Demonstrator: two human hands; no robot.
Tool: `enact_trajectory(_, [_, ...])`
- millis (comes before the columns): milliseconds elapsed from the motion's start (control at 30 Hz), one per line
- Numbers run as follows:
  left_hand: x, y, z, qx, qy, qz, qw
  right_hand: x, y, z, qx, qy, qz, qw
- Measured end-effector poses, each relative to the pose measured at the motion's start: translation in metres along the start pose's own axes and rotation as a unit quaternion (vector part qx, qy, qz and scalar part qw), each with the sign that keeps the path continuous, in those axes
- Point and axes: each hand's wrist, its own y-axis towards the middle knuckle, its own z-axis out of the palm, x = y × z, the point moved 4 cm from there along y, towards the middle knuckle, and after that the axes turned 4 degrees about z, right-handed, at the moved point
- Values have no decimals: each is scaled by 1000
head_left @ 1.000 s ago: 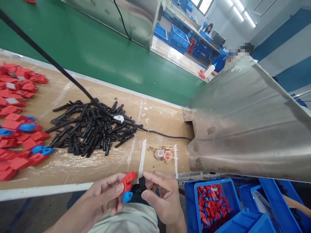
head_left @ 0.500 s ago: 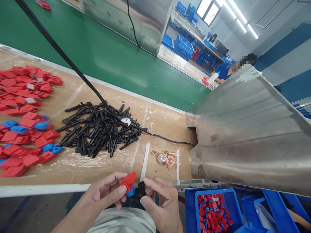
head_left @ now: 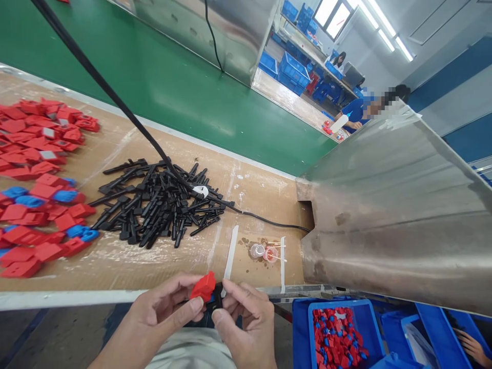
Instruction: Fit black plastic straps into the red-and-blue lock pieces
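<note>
My left hand (head_left: pixel 169 307) is closed on a red piece (head_left: pixel 203 287) with a bit of blue under it, above the table's front edge. My right hand (head_left: pixel 246 315) pinches a black part (head_left: pixel 217 295) right beside the red piece; whether the two are joined is hidden by the fingers. Behind the hands lies a pile of black parts (head_left: pixel 154 205). Red pieces (head_left: pixel 31 133) are heaped at the far left, and nearer ones include red and blue pieces (head_left: pixel 46 225).
Two small cups (head_left: pixel 270 254) with thin sticks stand on a taped card. A black cable (head_left: pixel 115 100) crosses the table. A metal panel (head_left: pixel 395 205) rises at right. Below, a blue bin (head_left: pixel 369 328) holds red and blue pieces. Another person's hand (head_left: pixel 472 346) shows at lower right.
My right hand has moved left, bringing the black part up against the red piece. The red piece has turned in my left hand. A person's hand at lower right shows more clearly.
</note>
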Motion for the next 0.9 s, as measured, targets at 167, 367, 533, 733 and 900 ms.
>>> enact_trajectory(167, [1, 1, -2, -8, 20, -5, 1000, -16, 2, -1, 14, 130, 121, 984])
enact_trajectory(367, [-3, 2, -3, -21, 21, 8, 1000, -23, 7, 4, 80, 301, 239, 920])
enact_trajectory(533, [-1, 2, -4, -52, 2, 17, 998, -29, 7, 7, 91, 336, 277, 896])
enact_trajectory(733, [12, 2, -9, -51, -30, 19, 998, -31, 5, 10, 69, 361, 251, 895])
enact_trajectory(900, [8, -6, -7, -39, -51, 68, 996, -27, 6, 16, 69, 374, 231, 895])
